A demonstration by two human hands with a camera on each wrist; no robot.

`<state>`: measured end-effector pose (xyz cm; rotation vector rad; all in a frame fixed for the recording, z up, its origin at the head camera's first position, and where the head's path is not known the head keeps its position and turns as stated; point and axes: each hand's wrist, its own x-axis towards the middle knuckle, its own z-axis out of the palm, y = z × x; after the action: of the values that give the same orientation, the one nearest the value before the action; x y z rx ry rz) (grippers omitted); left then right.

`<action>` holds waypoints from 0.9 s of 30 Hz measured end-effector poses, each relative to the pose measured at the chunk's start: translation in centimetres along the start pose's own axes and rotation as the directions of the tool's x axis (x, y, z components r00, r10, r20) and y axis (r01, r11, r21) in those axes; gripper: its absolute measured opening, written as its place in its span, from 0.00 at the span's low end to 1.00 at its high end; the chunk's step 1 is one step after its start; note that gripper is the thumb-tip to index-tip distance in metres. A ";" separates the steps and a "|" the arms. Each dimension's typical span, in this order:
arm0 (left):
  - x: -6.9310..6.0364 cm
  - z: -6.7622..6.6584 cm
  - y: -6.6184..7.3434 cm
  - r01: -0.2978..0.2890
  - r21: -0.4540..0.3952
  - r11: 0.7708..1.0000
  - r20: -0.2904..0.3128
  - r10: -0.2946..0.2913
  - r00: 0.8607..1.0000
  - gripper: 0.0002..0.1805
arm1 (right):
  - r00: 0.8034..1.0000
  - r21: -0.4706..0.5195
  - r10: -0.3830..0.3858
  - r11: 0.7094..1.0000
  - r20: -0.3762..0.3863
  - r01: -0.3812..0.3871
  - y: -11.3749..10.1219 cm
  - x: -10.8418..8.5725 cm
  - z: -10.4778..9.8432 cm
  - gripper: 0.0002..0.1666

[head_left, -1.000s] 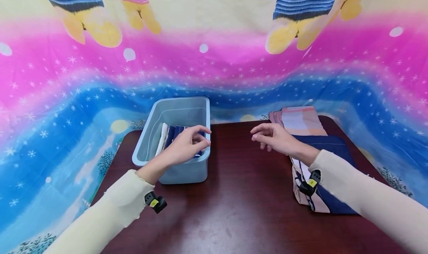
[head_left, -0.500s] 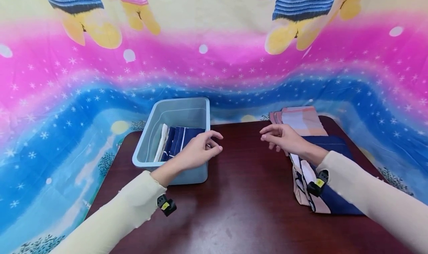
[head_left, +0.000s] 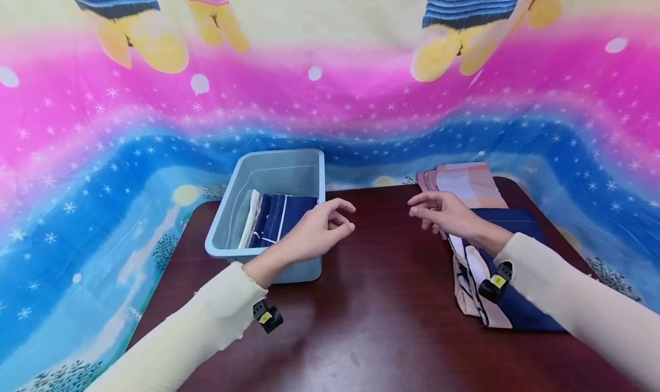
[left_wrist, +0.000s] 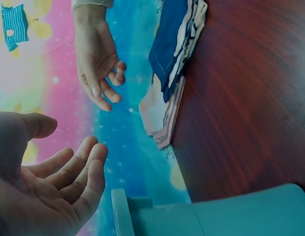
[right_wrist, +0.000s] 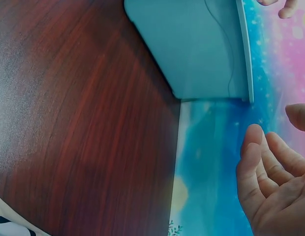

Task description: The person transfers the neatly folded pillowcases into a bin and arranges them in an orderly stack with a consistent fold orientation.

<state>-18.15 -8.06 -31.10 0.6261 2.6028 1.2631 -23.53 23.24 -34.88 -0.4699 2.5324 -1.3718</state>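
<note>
My left hand (head_left: 319,229) hovers over the right rim of a grey-blue plastic bin (head_left: 315,273), fingers loosely bent and holding nothing. Inside the bin, folded navy cloths (head_left: 289,211) with white lines stand beside a folded white cloth (head_left: 250,219); the hand and wrist hide part of them. Across the table my right hand (head_left: 451,215) is in the air near a stack of folded cloths, also with nothing between thumb and fingers. That stack has a navy cloth (head_left: 526,300) with pink and white folds at its left edge, and a pink checked cloth (head_left: 471,185) behind it.
The dark reddish-brown table (head_left: 371,323) carries the bin on the left and the cloth stack on the right. A patterned fabric backdrop (head_left: 330,105) hangs behind and around the table. A small black camera (head_left: 268,316) is strapped at the left wrist.
My left hand has moved right, from above the bin's contents to its right rim, uncovering more of the navy cloths. My right hand has shifted right, towards the stack.
</note>
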 end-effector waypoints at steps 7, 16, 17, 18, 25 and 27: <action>0.3 1.2 0.4 -0.005 -0.035 0.999 0.021 0.006 1.000 0.18 | 1.000 -0.021 -0.015 1.000 -0.014 0.015 0.6 -0.1 -0.3 0.23; 0.8 2.7 0.5 -0.012 -0.055 0.998 0.049 0.015 0.999 0.17 | 0.999 -0.053 -0.033 0.998 -0.023 0.031 1.4 -0.9 -0.9 0.23; 0.8 2.9 0.4 -0.010 -0.053 0.999 0.051 0.012 0.999 0.17 | 0.999 -0.056 -0.030 0.998 -0.025 0.029 1.6 -0.9 -0.9 0.23; 0.9 3.0 0.4 -0.007 -0.053 0.999 0.054 0.010 0.998 0.17 | 0.999 -0.057 -0.026 0.998 -0.026 0.025 1.6 -0.9 -1.0 0.23; 0.9 4.3 0.3 0.000 -0.047 0.999 0.068 0.003 0.998 0.17 | 0.999 -0.122 -0.024 0.992 -0.040 0.019 2.9 -1.3 -1.3 0.23; 1.0 4.6 0.2 -0.001 -0.047 0.999 0.071 0.004 0.997 0.17 | 0.999 -0.137 -0.023 0.990 -0.046 0.016 3.4 -1.5 -1.4 0.23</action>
<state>-17.41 -4.28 -33.78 0.6540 2.5084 1.2753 -23.22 26.62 -36.93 -0.4935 2.6785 -1.2353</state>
